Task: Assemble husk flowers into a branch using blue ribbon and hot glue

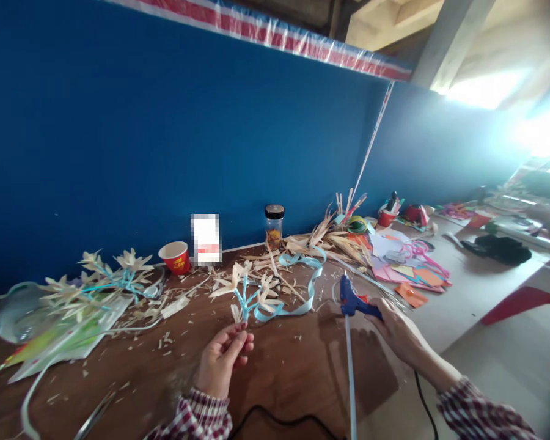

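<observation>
Between the thumb and fingers of my left hand is the stem of a corn-husk flower spray, its cream petals on branches wrapped in light blue. A light blue ribbon curls over the table beside the spray; whether it joins the stem I cannot tell. My right hand is closed round the handle of a blue glue gun, whose nozzle points up and away from me. A pale strip runs from below the gun toward the table's near edge. Another husk flower bunch lies at the left.
A red paper cup and a black-lidded jar stand along the blue partition. Husk scraps litter the brown tabletop. Coloured paper is heaped at right. Tweezers lie near left, and a black cable crosses the front.
</observation>
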A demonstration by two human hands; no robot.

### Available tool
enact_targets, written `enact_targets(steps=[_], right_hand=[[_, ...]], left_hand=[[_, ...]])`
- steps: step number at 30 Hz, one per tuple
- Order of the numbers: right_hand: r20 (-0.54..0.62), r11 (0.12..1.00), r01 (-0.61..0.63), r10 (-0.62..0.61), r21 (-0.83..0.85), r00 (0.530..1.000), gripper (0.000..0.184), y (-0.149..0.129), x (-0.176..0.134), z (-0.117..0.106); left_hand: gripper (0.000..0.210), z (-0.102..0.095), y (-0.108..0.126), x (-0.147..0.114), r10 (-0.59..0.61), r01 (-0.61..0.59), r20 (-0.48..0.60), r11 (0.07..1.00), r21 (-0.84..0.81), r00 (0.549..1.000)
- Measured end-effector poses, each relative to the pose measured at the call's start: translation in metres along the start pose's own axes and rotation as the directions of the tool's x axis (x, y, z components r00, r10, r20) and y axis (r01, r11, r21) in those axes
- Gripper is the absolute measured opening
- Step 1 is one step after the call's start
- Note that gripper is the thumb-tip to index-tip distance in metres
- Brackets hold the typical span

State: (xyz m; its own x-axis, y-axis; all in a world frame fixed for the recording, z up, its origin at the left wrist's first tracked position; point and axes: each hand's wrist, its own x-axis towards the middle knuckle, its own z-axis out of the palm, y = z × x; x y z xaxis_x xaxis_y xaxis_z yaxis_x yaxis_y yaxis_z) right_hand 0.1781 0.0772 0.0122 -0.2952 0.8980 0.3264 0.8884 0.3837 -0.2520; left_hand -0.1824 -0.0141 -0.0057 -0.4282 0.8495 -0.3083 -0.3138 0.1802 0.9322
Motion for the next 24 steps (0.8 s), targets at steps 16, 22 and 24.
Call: enact_targets(steps=[16, 22, 24], right_hand=[[-0.013, 0.996, -0.056, 0.057, 0.075, 0.998, 0.021, 0.007, 0.012, -0.029], [-0.129, 0.988, -0.1, 0.115, 0.114, 0.985, 0.03, 0.004, 0.022, -0.04], [-0.156, 0.978, -0.137, 0.162, 0.159, 0.974, 0.032, 0.004, 0.024, -0.041]], left_hand=[[0.046, 0.001, -0.001, 0.0, -0.037, 0.037, -0.008, 0.999, -0.014, 0.999], [0.042, -0.001, -0.003, 0.002, -0.042, 0.042, 0.025, 0.999, -0.024, 0.999], [0.041, -0.001, -0.004, 0.002, -0.033, 0.033, -0.002, 0.999, -0.022, 0.999]])
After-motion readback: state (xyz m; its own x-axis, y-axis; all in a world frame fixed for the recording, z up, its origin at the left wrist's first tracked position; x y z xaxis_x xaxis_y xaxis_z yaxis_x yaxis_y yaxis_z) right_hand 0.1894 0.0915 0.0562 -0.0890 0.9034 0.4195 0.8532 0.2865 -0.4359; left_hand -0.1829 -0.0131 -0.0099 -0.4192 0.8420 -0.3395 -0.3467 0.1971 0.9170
